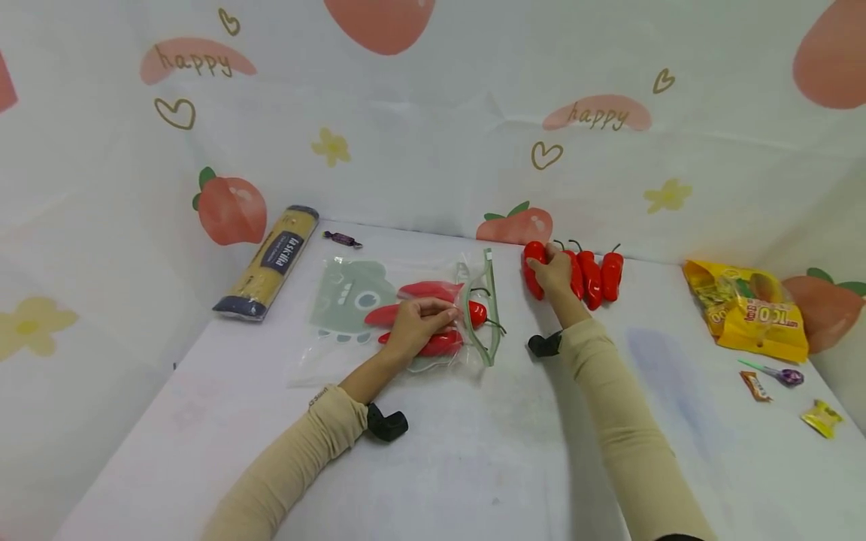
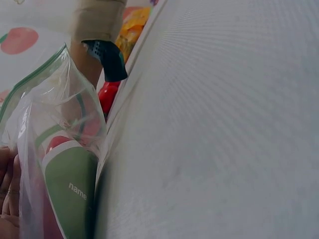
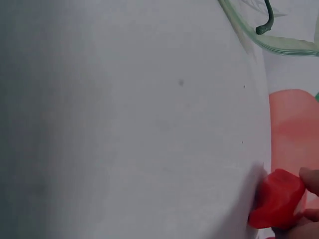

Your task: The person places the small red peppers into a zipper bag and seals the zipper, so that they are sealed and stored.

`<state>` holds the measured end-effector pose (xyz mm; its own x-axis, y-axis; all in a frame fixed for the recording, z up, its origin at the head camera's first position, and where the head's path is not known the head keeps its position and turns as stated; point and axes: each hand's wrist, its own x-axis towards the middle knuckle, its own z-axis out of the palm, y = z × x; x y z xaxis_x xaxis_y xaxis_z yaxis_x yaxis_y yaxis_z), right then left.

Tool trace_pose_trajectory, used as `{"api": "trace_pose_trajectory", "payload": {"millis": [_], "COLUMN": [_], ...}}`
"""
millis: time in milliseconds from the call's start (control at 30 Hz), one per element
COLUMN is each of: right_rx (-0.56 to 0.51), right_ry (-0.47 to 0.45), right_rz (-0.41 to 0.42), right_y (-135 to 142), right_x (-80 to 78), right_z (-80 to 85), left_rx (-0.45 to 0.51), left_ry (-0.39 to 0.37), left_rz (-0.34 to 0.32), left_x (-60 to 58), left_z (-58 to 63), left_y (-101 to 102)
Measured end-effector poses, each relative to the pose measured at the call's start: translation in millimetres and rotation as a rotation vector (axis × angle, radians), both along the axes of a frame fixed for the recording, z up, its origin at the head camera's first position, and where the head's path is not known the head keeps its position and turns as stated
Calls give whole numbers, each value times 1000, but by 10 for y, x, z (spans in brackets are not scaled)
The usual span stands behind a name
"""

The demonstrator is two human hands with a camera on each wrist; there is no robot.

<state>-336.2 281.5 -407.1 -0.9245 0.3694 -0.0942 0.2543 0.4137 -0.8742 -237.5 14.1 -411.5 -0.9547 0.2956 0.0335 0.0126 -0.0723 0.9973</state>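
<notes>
A clear zip bag (image 1: 345,293) with a green cartoon print lies on the table, its green-edged mouth facing right. Several red chili peppers (image 1: 443,344) are inside, some with stems poking out at the mouth. My left hand (image 1: 416,327) pinches the bag's upper film near the opening; in the left wrist view its fingers (image 2: 11,189) show at the left edge beside the bag. To the right of the bag, my right hand (image 1: 556,272) grips a red chili pepper (image 1: 533,259), its thumb and fingertips on the pepper (image 3: 279,199) in the right wrist view.
More red chili peppers (image 1: 612,276) lie in a row beside the right hand. A pasta pack (image 1: 271,263) and a dark wrapped candy (image 1: 343,239) are at back left. At right are a yellow snack bag (image 1: 751,312), a lollipop (image 1: 788,376) and small wrapped candies (image 1: 755,385).
</notes>
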Motion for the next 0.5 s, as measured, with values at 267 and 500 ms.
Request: {"api": "trace_pose_trajectory", "payload": {"millis": [267, 500], "right_rx": [-254, -520], "right_ry": [182, 237], "right_rz": [17, -20], "right_y": [5, -142], "right_x": [250, 576], "right_z": [135, 254], "left_rx": [-6, 34], "left_ry": [5, -2], "left_rz": [-2, -8], "left_x": [2, -1], "left_z": [15, 16], "left_y": [5, 7]}}
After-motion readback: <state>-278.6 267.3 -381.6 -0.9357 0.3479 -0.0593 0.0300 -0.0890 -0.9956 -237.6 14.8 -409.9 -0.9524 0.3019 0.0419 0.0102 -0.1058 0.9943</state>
